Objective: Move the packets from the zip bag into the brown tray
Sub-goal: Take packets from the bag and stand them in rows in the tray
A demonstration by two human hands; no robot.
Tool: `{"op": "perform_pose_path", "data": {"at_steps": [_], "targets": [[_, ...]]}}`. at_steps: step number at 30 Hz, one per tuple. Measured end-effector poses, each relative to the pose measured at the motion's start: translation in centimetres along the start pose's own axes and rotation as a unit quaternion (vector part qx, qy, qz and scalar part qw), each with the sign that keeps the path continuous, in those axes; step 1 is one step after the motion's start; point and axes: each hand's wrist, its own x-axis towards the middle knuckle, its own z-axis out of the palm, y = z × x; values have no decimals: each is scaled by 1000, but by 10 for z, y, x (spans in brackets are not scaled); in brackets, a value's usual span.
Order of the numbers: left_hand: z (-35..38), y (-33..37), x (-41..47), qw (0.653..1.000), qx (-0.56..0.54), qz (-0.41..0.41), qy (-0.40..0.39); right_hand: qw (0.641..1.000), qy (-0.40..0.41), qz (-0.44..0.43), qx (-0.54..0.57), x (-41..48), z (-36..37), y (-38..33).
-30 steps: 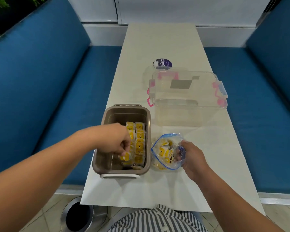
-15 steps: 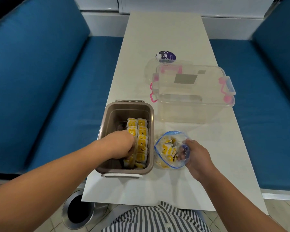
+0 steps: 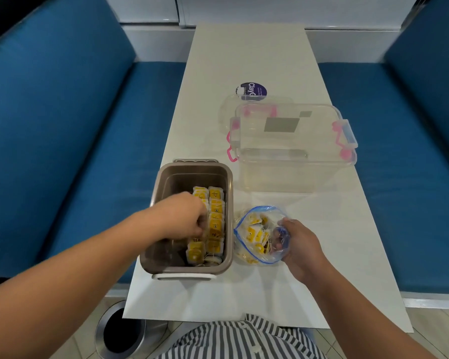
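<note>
The brown tray (image 3: 192, 174) stands at the near left of the white table and holds two rows of yellow packets (image 3: 216, 221). My left hand (image 3: 184, 216) is down inside the tray, its fingers curled against the left row; the fingertips are hidden, so I cannot tell whether they hold a packet. Right beside the tray lies the clear zip bag (image 3: 254, 229) with a blue seal, its mouth open, several yellow packets inside. My right hand (image 3: 296, 244) grips the bag's right edge.
An open clear plastic box (image 3: 293, 141) with pink latches stands behind the bag, with a round purple-labelled lid (image 3: 252, 89) beyond it. Blue bench seats (image 3: 88, 151) flank the table. A metal bin (image 3: 119, 330) stands on the floor by the near left corner.
My left hand, which held a yellow packet above the tray's near end, has gone down into the tray and moved a little farther along the left row. My right hand has stayed on the bag.
</note>
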Motion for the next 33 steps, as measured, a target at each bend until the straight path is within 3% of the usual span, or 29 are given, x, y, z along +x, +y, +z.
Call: {"op": "perform_pose_path", "data": {"at_steps": [5, 7, 10, 14, 20, 33], "targets": [[-48, 30, -3, 989, -47, 44, 131, 1000, -9, 1, 5, -3, -3, 1], [-56, 49, 2, 983, -74, 84, 145, 1000, -12, 5, 7, -3, -4, 3], [-54, 77, 17, 981, -70, 154, 100, 1000, -21, 5, 3, -3, -7, 5], [-30, 107, 53, 975, 49, 216, 28, 1000, -16, -3, -25, -4, -12, 6], [-1, 118, 86, 953, 224, 206, -13, 998, -1, 5, -56, -5, -15, 6], [2, 121, 97, 914, 327, 230, -61, 998, -2, 3, -61, -6, -24, 7]]}}
